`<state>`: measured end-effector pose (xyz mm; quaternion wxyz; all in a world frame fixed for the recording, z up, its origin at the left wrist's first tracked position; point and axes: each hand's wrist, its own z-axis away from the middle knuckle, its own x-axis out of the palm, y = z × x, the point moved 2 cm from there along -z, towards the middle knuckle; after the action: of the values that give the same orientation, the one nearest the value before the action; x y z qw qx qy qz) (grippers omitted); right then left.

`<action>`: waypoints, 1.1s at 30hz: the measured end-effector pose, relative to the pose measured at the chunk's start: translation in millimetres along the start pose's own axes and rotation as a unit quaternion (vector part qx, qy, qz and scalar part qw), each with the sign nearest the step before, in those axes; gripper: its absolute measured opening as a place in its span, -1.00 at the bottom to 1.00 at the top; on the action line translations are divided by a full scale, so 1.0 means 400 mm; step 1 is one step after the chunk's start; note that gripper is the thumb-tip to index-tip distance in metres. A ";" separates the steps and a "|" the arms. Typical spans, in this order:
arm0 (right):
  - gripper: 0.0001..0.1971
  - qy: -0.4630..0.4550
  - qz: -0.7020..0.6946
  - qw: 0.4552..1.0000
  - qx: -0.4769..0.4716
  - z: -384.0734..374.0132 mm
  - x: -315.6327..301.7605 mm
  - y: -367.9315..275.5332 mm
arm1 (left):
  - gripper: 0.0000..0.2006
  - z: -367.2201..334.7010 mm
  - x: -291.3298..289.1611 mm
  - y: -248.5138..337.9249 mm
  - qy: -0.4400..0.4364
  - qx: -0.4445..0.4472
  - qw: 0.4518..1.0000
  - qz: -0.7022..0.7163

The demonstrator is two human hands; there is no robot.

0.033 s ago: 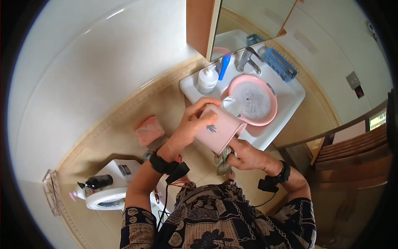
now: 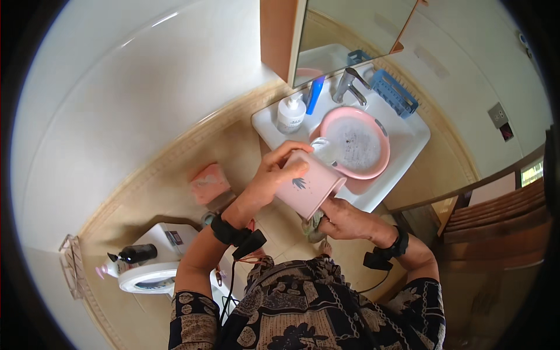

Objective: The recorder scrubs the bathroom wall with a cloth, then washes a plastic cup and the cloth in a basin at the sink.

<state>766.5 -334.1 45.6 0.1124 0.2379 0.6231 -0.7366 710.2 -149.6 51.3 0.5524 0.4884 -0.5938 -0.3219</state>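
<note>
A pink cup [image 2: 310, 185] with a small grey leaf print lies tilted in my left hand [image 2: 279, 172], its mouth turned toward the lower right. My left thumb rests along its side and the fingers curl over the far edge. A clear, shiny curved piece [image 2: 322, 149] shows on the cup's far side; whether it is a handle I cannot tell. At the cup's mouth my right hand [image 2: 349, 219] is closed on a greenish-grey cloth [image 2: 314, 228], with its fingertips hidden by the cup. Beyond the cup, a pink basin [image 2: 383, 156] holds cloudy, sudsy water.
The basin sits in a white sink [image 2: 415, 131] with a chrome faucet [image 2: 350, 87]. Around it stand a white pump bottle [image 2: 290, 115], a blue tube [image 2: 315, 95] and a blue basket [image 2: 394, 93]. A mirrored cabinet [image 2: 279, 41] juts out above. A washing machine [image 2: 169, 245] is at left.
The cup has turned slightly in my left hand, and less of the clear piece shows. My right hand and the cloth have shifted a little at the cup's mouth.
</note>
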 end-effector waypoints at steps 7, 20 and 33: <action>-0.58 0.053 0.379 0.874 -0.299 0.126 -0.167 0.116 | -0.68 -0.085 0.137 -0.168 0.099 -0.132 0.986 0.006; -0.62 0.286 -0.163 0.942 -0.066 0.383 -0.545 0.241 | -0.53 -0.136 0.357 -0.140 0.179 0.052 0.918 0.351; -0.62 0.192 0.326 0.799 -0.468 0.156 -0.490 -0.008 | -0.56 -0.179 0.234 -0.191 0.229 0.040 0.937 0.262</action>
<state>920.9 -419.6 151.5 0.3219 0.4817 0.7863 -0.2148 805.1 -249.8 25.9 0.7185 0.3977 -0.5702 -0.0215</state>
